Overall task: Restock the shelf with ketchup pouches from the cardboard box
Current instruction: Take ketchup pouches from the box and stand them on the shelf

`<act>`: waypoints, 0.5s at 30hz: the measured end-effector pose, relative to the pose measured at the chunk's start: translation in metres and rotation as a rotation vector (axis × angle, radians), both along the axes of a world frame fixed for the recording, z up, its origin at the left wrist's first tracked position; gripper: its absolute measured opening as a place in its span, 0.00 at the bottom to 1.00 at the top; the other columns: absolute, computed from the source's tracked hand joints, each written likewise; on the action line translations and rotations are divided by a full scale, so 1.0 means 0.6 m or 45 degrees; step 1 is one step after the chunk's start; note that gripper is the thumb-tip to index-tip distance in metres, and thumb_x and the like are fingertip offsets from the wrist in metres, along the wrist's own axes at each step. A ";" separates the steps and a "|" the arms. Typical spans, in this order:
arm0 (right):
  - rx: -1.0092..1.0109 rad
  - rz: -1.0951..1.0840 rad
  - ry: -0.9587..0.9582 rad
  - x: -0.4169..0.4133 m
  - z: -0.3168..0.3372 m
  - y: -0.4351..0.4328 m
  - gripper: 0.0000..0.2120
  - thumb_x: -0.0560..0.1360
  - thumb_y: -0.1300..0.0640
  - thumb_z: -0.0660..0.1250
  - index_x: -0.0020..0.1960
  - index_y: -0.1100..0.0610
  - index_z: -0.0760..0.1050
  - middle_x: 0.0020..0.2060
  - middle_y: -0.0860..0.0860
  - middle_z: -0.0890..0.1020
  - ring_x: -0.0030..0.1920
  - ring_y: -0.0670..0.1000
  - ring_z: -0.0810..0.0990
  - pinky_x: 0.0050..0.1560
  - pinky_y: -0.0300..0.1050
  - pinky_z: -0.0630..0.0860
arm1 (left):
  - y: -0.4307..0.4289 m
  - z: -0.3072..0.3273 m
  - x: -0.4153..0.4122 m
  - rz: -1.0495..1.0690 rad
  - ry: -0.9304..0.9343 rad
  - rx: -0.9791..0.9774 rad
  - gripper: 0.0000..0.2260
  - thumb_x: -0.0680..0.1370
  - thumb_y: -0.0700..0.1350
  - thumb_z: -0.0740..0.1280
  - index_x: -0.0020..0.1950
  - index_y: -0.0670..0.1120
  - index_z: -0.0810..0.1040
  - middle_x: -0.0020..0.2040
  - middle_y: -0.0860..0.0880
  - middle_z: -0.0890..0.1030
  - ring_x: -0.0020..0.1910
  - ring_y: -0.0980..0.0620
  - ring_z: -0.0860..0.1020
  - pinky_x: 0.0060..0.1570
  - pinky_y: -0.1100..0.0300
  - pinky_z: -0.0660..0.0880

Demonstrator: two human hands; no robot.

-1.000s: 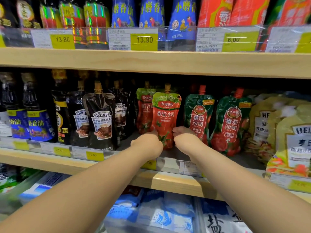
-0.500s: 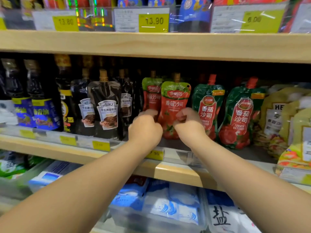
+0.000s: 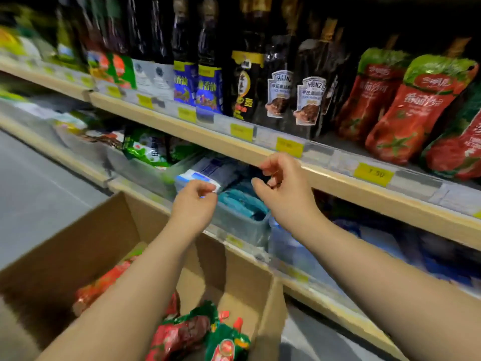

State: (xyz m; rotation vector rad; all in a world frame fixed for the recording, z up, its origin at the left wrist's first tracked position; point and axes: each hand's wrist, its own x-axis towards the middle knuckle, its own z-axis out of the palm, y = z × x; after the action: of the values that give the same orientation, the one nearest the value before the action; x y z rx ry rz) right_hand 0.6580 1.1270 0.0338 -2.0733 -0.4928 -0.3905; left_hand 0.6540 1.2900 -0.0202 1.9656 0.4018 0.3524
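Head view, findings as follows.

**Hands.** The left hand (image 3: 194, 201) is held out in front of a clear bin of blue packets (image 3: 242, 207) on the lower tier. Its fingers are loosely curled with nothing in them. The right hand (image 3: 283, 186) sits in front of the shelf (image 3: 208, 138) at its wooden lip, fingers likewise loosely curled and empty. Motion blur hides finer finger detail. Neither hand touches any stock.

**Stock.** The ketchup pouches (image 3: 179, 337) lie heaped in the near bottom of the cardboard box (image 3: 104, 246), under the forearms. They are red and green film, and what looks like a red cap (image 3: 237, 323) shows on one. Shelved ketchup pouches (image 3: 416, 108) stand upright at far right, just beside black Heinz pouches (image 3: 309, 100). Sesame oil bottles (image 3: 197, 84) stand further left. Yellow price tags (image 3: 373, 174) run along the lip.

**Handling assessment.**
- The pouches look soft and pliable, with glossy film that is probably slick.
- Filled with sauce, each likely has some weight and will sag if lifted by a corner.
- The best hold appears to be across the upper body just under the spout, thumb on one face and fingers on the other.
- The stiff spout neck is a fair second choice.
- Hard squeezing at the belly risks stressing the seams.
- The flat base should go down first so each pouch stands.
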 end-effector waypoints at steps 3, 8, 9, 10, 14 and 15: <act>0.034 0.095 0.102 -0.017 -0.040 0.083 0.16 0.69 0.62 0.68 0.40 0.43 0.66 0.44 0.50 0.73 0.35 0.44 0.69 0.39 0.36 0.67 | 0.087 -0.034 -0.020 0.073 0.114 0.050 0.04 0.72 0.43 0.66 0.41 0.52 0.75 0.49 0.46 0.83 0.50 0.45 0.80 0.51 0.57 0.73; 0.069 0.162 0.269 -0.034 -0.103 0.205 0.12 0.67 0.66 0.68 0.43 0.52 0.70 0.38 0.49 0.71 0.33 0.47 0.67 0.41 0.41 0.67 | 0.202 -0.075 -0.046 0.099 0.316 0.024 0.06 0.73 0.44 0.64 0.45 0.44 0.79 0.48 0.38 0.83 0.52 0.40 0.80 0.49 0.53 0.76; 0.079 0.179 0.328 -0.038 -0.119 0.233 0.12 0.68 0.66 0.68 0.41 0.51 0.69 0.36 0.48 0.71 0.32 0.45 0.67 0.42 0.41 0.67 | 0.228 -0.079 -0.052 0.094 0.333 0.035 0.05 0.73 0.44 0.64 0.43 0.46 0.80 0.45 0.40 0.83 0.52 0.41 0.80 0.47 0.55 0.75; 0.075 0.187 0.395 -0.043 -0.134 0.256 0.13 0.68 0.65 0.68 0.40 0.49 0.68 0.35 0.47 0.70 0.32 0.44 0.66 0.41 0.41 0.67 | 0.249 -0.078 -0.056 0.081 0.337 0.071 0.04 0.73 0.44 0.64 0.41 0.48 0.79 0.43 0.43 0.82 0.52 0.43 0.80 0.45 0.58 0.72; -0.011 0.165 0.713 -0.064 -0.211 0.325 0.11 0.70 0.59 0.70 0.41 0.48 0.69 0.31 0.45 0.70 0.33 0.45 0.69 0.40 0.41 0.67 | 0.327 -0.079 -0.068 0.056 0.355 0.262 0.04 0.74 0.46 0.63 0.47 0.52 0.76 0.49 0.48 0.80 0.54 0.46 0.77 0.53 0.58 0.71; -0.043 0.156 0.787 -0.070 -0.233 0.341 0.09 0.70 0.58 0.69 0.43 0.49 0.70 0.32 0.45 0.70 0.34 0.47 0.71 0.41 0.42 0.68 | 0.344 -0.088 -0.072 0.033 0.371 0.290 0.06 0.74 0.46 0.63 0.50 0.51 0.76 0.48 0.50 0.78 0.54 0.46 0.77 0.54 0.57 0.71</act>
State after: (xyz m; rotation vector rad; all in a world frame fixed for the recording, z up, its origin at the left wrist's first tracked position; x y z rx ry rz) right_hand 0.6163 1.3313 -0.1061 -2.0485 -0.2466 0.3314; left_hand 0.6105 1.4963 -0.0733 2.2451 0.5959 0.1306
